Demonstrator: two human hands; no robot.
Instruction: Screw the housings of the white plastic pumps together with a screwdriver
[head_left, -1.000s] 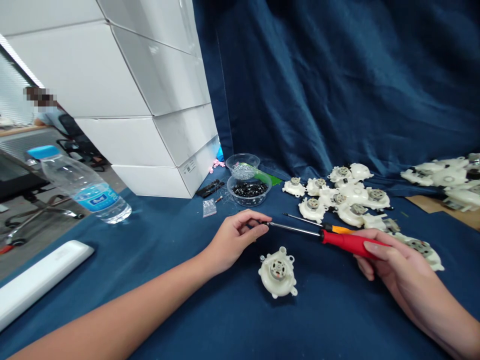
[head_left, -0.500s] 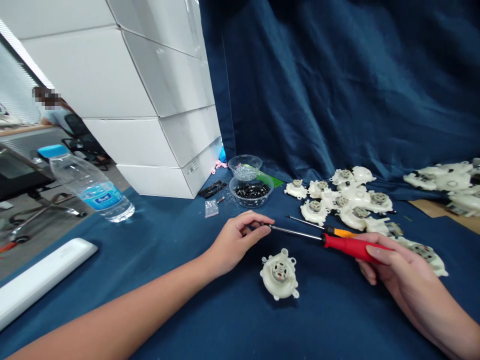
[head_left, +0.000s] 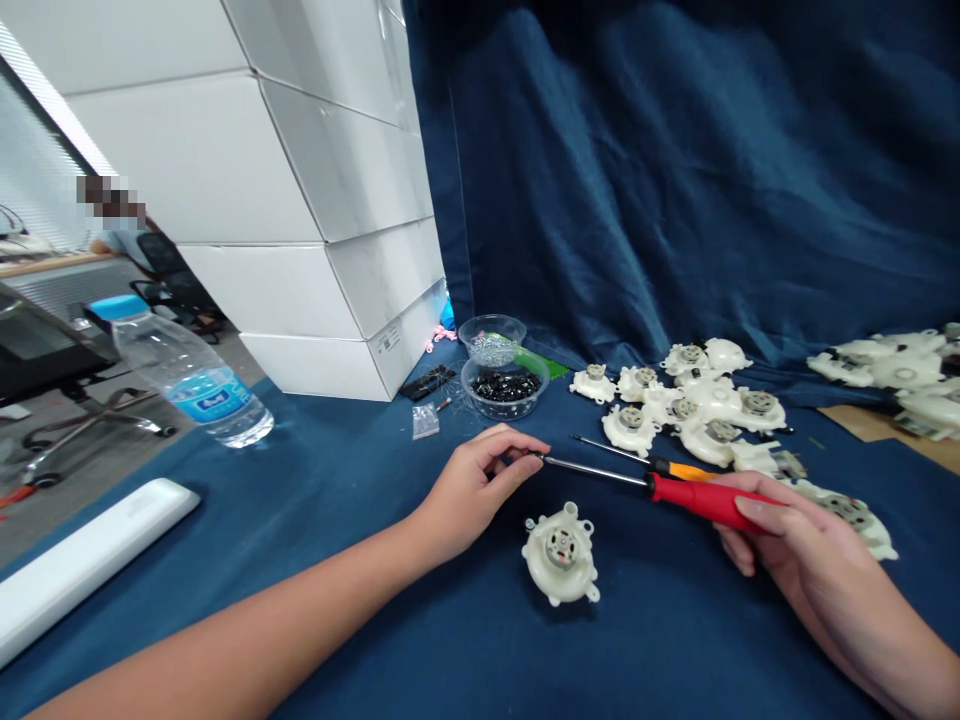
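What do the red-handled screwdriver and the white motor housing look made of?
The red-handled screwdriver: grip looks like glossy moulded plastic, shaft like polished steel, going by the sheen. The white motor housing looks like matte moulded plastic; the motor can at its centre looks metallic, exact metal unclear.

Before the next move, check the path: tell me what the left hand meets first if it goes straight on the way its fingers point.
The left hand would meet the steel shaft of the red-handled screwdriver first. The tip lies right at the fingertips, though depth is hard to judge from this view.

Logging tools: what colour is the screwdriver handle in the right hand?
The screwdriver handle is red; head view.
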